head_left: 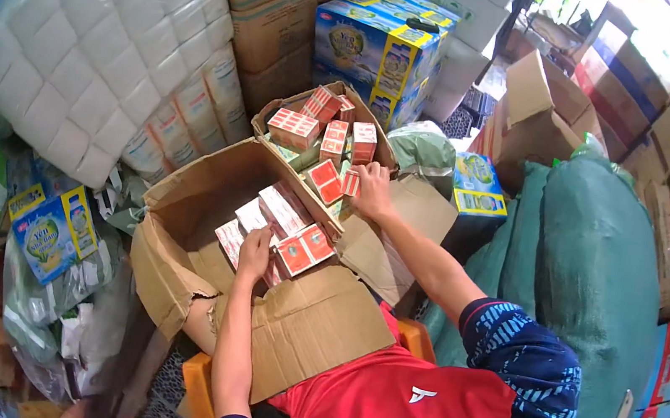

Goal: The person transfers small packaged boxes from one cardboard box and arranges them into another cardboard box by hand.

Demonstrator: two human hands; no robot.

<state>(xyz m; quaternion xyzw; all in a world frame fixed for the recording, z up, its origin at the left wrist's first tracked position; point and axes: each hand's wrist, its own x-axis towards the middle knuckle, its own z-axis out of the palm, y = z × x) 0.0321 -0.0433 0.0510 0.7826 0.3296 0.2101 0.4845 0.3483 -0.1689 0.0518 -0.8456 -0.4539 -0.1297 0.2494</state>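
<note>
An open cardboard box (195,182) stands in front of me, with several red-and-white packs (304,249) inside. My left hand (254,254) reaches into it, its fingers bent against the packs; whether it grips one is hidden. Behind it, a second open box (267,115) holds more red-and-white packs (293,129), lying at various angles. At that box's right side, my right hand (371,190) is closed on a small red-and-white pack (351,182), beside a larger red pack (325,181).
Wrapped white bundles (111,44) rise at the left. Blue-and-yellow cartons (373,45) are stacked behind the boxes. Large green sacks (592,311) stand at the right, near an open brown carton (546,118). A blue carton (52,235) lies at the left.
</note>
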